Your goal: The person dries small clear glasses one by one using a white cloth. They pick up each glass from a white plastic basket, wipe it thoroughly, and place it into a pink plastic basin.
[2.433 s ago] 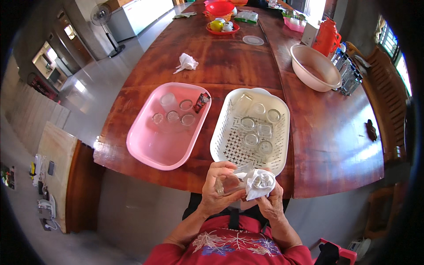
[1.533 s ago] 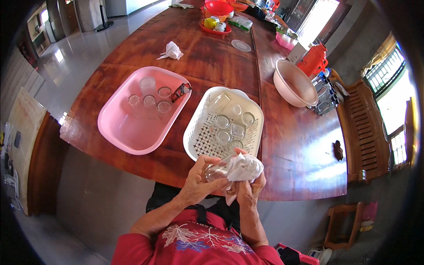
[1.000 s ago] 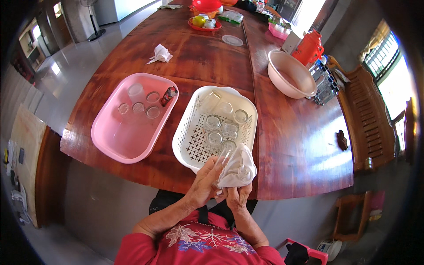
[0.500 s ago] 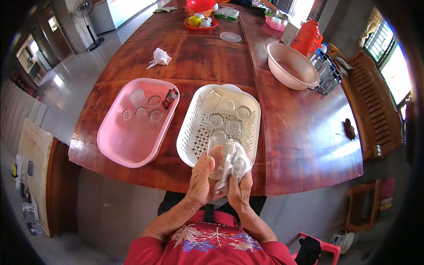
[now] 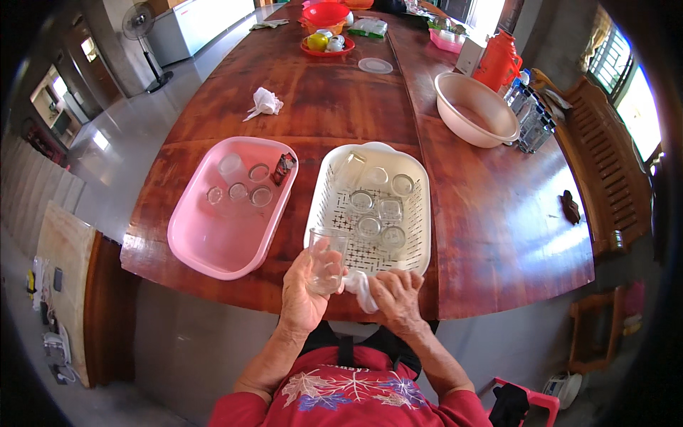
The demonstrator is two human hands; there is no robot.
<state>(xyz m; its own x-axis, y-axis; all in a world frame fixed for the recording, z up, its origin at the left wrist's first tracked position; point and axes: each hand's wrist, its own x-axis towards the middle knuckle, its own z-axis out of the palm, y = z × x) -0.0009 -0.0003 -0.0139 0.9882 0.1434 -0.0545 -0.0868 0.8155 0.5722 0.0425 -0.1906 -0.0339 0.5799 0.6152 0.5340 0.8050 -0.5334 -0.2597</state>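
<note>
Left hand (image 5: 303,300), at the lower middle of the frame, grips a clear glass (image 5: 328,261), palm turned up and fingers curled round its far side so that they show through the wall. The glass sits just up and to the right of that palm, with its long axis running nearly up and down the picture and its upper end leaning slightly right. Right hand (image 5: 400,302) is curled tightly over a bunched white cloth (image 5: 362,291), its back toward the camera. A loose end of the cloth sticks out leftward, beside the lower end of the glass; whether the two touch I cannot tell. So the glass lies to the left of the right hand, its side rather than its upper end facing the cloth, and the left hand is clearly the nearer one.

Both hands are at the near edge of the wooden worktop (image 5: 341,92), with the glass overlapping the lower left corner of a white basket (image 5: 426,231) in the view. Inside that basket are several more glasses, one of them lying on its side (image 5: 350,169) at the upper left. Left of it stands a pink basin (image 5: 219,245) holding a cloudy cup (image 5: 230,165), some clear glassware and a dark wrapper (image 5: 284,168).
</note>
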